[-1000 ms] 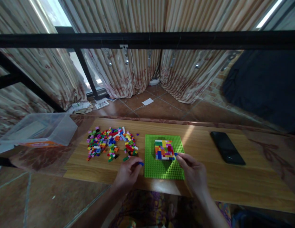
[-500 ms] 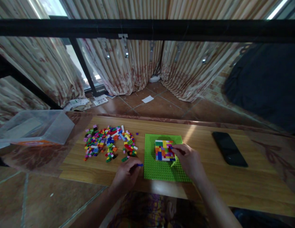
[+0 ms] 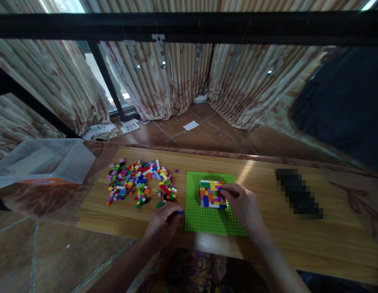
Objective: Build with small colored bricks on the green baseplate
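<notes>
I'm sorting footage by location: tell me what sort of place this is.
Probably a room in a home: long curtains, a tiled floor and toy bricks on a wooden surface suggest it.

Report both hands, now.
Left hand: closed, holding a blue brick.
Right hand: fingertips at the multicoloured block; whether it grips anything cannot be told.

On table (image 3: 323,240): brick pile (image 3: 128,182) left of baseplate (image 3: 204,221).

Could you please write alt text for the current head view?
A person's right hand reaches onto a multicoloured brick build on a green studded baseplate; the left hand pinches a blue brick near its edge. Loose toy bricks lie to the left on a wooden tabletop.
</notes>
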A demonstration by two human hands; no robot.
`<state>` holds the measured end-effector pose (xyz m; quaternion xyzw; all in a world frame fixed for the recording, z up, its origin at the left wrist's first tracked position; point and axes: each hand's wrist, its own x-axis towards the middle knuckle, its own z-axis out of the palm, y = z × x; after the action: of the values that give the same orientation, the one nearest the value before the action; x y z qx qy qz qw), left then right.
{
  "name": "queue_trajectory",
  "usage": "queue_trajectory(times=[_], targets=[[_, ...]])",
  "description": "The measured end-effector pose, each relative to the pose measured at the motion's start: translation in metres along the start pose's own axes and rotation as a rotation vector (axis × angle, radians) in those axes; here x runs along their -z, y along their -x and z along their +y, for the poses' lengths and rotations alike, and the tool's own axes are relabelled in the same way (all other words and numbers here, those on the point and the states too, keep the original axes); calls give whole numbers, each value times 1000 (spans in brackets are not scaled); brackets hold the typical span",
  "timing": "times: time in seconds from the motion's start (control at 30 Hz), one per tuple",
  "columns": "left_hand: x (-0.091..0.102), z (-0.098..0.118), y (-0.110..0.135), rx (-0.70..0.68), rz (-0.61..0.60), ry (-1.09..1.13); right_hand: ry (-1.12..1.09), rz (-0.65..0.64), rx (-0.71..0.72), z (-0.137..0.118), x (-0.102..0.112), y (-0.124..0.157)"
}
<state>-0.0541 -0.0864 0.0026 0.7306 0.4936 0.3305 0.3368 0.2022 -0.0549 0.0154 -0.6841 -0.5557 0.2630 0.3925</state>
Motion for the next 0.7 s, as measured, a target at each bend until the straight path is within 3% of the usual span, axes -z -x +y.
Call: queue_trajectory(times=[0.23, 0.43, 0.7], targets=[[0, 0, 0, 0, 2, -3, -109, 66, -82, 6, 2, 3], [0, 0, 0, 5, -3, 7, -246, 195, -247, 8, 6, 5], [0, 0, 0, 12, -1, 18, -364, 51, -238, 2, -11, -2]])
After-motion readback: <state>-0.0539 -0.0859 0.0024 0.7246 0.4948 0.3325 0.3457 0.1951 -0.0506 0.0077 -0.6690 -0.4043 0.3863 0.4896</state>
